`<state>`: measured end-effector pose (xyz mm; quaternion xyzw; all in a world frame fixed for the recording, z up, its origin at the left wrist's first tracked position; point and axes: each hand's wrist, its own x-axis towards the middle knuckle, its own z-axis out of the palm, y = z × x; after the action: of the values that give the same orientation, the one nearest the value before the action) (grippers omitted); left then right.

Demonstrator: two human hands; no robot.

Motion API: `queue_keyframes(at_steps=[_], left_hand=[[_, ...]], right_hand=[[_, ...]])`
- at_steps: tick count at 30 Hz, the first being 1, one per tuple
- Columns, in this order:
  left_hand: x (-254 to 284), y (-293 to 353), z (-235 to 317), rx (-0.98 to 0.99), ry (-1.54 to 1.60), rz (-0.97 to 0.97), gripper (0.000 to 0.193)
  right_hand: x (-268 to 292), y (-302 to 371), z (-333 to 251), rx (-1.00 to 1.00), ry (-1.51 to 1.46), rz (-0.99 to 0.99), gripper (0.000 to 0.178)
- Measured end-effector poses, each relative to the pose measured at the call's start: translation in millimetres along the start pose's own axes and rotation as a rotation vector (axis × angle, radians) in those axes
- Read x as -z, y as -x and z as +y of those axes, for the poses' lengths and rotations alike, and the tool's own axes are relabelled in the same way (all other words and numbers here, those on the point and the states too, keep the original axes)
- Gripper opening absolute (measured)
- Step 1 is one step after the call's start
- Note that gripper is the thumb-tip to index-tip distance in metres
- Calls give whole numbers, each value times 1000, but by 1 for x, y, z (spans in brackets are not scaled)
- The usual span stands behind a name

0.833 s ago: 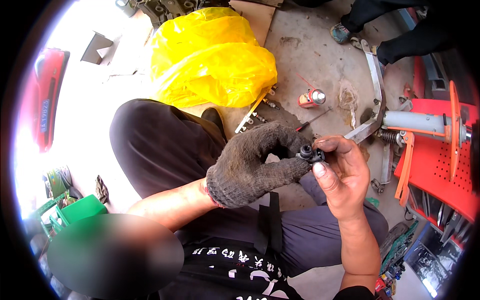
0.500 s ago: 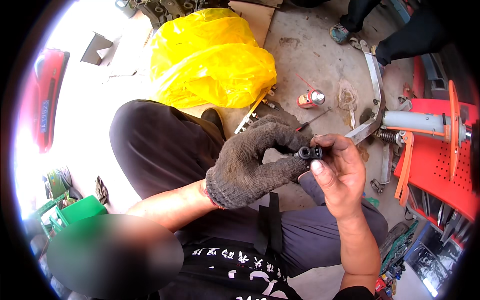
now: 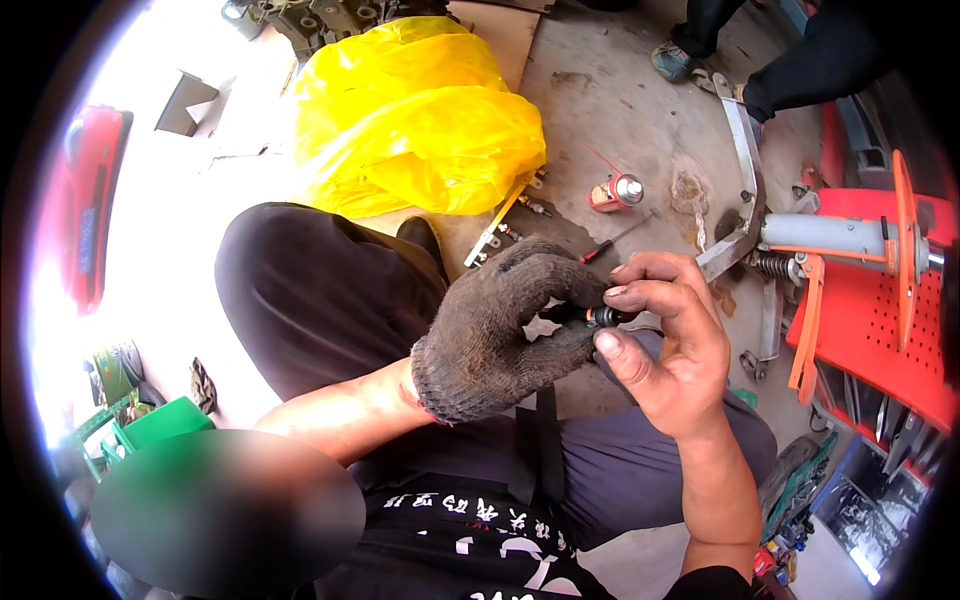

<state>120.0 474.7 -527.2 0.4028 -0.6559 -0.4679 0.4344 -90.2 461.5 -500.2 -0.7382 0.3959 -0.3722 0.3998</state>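
Note:
A small black fuel injector [image 3: 604, 317] with a ringed end is between my two hands, above my lap. My left hand [image 3: 515, 325], in a dark knitted work glove, pinches it from the left. Bare, my right hand [image 3: 665, 335] has its thumb below the injector and curled fingers above, closed lightly around its right end. The fingers hide part of the injector. Beyond my hands, a silver rail [image 3: 490, 238] with small fittings lies on the floor by my shoe. To its right is a screwdriver [image 3: 600, 250] with a red handle.
A yellow plastic sheet [image 3: 415, 120] covers something ahead. A red spray can [image 3: 615, 192] stands right of it. At right are a grey metal lifting frame [image 3: 745, 150] and a red perforated panel [image 3: 880, 320]. Another person's legs [image 3: 815, 75] show far right. A green box [image 3: 170, 435] sits left.
The injector has turned, showing its ringed end instead of its connector socket. My right fingers have lifted and curled over it, and the right thumb has shifted left.

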Motion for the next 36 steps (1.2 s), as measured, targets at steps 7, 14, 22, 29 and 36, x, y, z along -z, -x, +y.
queue_keyframes(at_steps=[7, 14, 22, 29, 36], left_hand=[[-10, -1, 4, 75, 168, 63, 43], [5, -3, 7, -104, -160, -7, 39], [1, -8, 13, -18, -63, -37, 36], [-2, -8, 10, 144, 21, -129, 31], [-19, 18, 0, 396, 89, -175, 23]], right_hand=[[-9, 3, 0, -137, -330, 154, 27], [8, -2, -1, 34, 32, 3, 28], [12, 4, -6, 1, 20, 67, 29], [25, 3, -15, -12, 111, -28, 24], [5, 22, -1, -76, 385, -180, 26]])
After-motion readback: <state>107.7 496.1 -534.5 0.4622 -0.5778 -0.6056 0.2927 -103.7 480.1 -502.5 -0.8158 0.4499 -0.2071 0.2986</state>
